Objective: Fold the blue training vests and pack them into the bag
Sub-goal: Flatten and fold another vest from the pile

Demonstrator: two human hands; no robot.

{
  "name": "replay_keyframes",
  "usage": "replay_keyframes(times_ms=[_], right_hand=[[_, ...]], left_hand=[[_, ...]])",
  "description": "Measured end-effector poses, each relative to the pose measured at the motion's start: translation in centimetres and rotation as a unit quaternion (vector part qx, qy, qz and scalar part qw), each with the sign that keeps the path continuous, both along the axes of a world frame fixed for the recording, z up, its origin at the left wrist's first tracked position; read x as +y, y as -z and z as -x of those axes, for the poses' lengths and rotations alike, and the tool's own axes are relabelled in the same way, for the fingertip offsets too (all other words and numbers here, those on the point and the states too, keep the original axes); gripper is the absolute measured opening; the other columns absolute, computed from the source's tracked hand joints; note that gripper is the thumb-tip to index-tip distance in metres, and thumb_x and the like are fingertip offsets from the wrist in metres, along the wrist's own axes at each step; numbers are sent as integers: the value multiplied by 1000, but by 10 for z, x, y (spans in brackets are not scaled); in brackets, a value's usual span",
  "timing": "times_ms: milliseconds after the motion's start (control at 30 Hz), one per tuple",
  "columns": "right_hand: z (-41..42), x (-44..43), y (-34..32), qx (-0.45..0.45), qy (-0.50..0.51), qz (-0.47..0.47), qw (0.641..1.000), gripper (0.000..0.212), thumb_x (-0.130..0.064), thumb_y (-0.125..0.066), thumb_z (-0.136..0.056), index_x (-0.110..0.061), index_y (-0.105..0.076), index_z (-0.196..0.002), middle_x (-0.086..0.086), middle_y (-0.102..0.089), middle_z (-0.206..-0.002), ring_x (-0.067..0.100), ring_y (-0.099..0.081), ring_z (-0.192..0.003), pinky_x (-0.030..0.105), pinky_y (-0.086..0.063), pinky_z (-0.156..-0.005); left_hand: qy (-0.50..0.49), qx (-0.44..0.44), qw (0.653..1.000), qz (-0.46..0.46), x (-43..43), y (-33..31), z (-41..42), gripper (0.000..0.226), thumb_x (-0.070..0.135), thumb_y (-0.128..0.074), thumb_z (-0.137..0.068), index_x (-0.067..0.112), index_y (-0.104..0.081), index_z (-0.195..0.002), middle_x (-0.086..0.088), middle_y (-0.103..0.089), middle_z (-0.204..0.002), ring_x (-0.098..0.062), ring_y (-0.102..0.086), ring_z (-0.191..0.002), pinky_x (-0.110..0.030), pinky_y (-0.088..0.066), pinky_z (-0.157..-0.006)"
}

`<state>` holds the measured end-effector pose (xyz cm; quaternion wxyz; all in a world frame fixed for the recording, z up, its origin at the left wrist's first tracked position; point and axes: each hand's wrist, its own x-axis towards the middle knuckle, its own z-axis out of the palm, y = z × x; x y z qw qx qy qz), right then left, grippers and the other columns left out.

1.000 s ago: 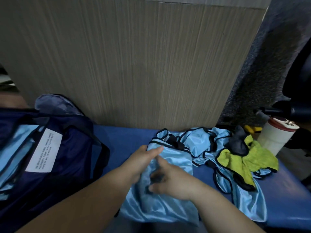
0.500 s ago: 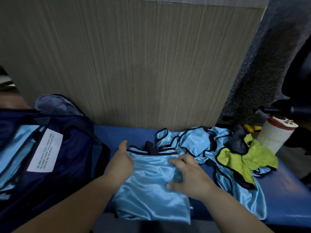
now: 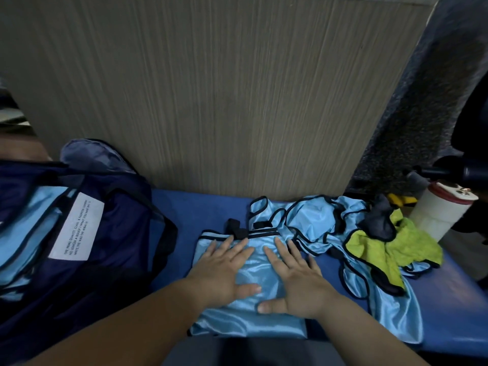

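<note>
A light-blue training vest (image 3: 253,319) with black trim lies flat on the blue bench in front of me, folded into a rectangle. My left hand (image 3: 220,270) presses flat on its left half with fingers spread. Beside it, my right hand (image 3: 297,277) lies flat on the right half, fingers straight. A crumpled heap of more blue vests (image 3: 314,220) sits just to the right. At the left stands the open navy bag (image 3: 124,233) with a white label; blue vests (image 3: 29,228) show inside it.
A yellow-green cloth (image 3: 393,249) and a dark grey cloth (image 3: 380,223) lie on the vest heap. A white canister with a red lid (image 3: 441,212) stands at the right. A wood-grain panel (image 3: 211,88) rises behind the blue bench (image 3: 200,207).
Both hands have gone from handling the vest's fold to lying flat on it with fingers spread. The vest now lies smoothed and squared on the bench.
</note>
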<state>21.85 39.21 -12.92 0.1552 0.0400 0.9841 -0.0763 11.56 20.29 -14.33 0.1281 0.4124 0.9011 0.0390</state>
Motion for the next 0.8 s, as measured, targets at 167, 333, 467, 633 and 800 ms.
replay_keyframes(times_ms=[167,333,467,633,800], right_hand=[[-2,8,-4,-43,-18,-6,999,134,-90,-60,-53,-48,37,-135,-16,48,-145,14,45,-134,60,20,-112],[-6,13,-3,-33,-18,11,999,131,-88,-59,-56,-47,30,-143,-20,37,-150,12,40,-138,59,19,-113],[-4,16,-8,134,22,51,989,99,-95,-28,-66,-44,-23,-151,-21,-21,-156,7,-1,-149,44,-3,-119],[12,13,-6,252,87,119,956,35,-35,-48,-100,-27,-55,-134,-7,-52,-129,15,-50,-121,23,-37,-98],[32,3,-11,237,192,198,932,54,-34,-58,-96,-20,-39,-145,2,-38,-144,18,-53,-119,24,-39,-95]], left_hand=[[9,-21,999,32,0,-3,5,110,92,-38,-68,43,16,-150,24,31,-150,-13,37,-140,-52,20,-115],[-3,-34,999,-5,-1,-5,4,105,89,-40,-70,47,15,-149,19,41,-149,-15,38,-139,-54,19,-115],[-98,18,992,-83,-5,-8,11,107,91,9,-59,42,-3,-153,16,15,-161,-13,14,-148,-48,5,-118],[-142,11,989,-28,-9,-6,27,83,76,-23,-88,38,14,-152,7,28,-158,-22,16,-149,-54,6,-119],[-143,-8,990,-18,-9,-4,33,102,82,-36,-81,27,8,-155,2,-3,-163,-23,-2,-149,-48,-2,-120]])
